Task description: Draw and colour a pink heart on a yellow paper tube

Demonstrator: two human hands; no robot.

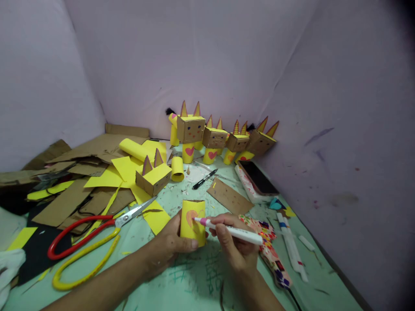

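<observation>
My left hand (173, 242) is wrapped round the lower left of a yellow paper tube (198, 231), which stands upright before me. A heart outline, partly coloured orange-pink, shows on the tube's front. In my right hand (238, 246) is a white marker (243, 234), its pink tip against the heart. Beyond the tube sits a cardboard box head (153, 180) with a yellow top and two pointed ears. A short yellow roll (177, 169) stands beside that head. Flat on the table behind my right hand lies a cardboard piece (229, 196).
Red-and-yellow-handled scissors (106, 233) lie open at left, near piled cardboard and yellow paper (106, 177). Several cat-like figures (191, 129) line the back. A pen (205, 179), phone (258, 177), floral glue gun (274, 263) and white markers (290, 242) lie about.
</observation>
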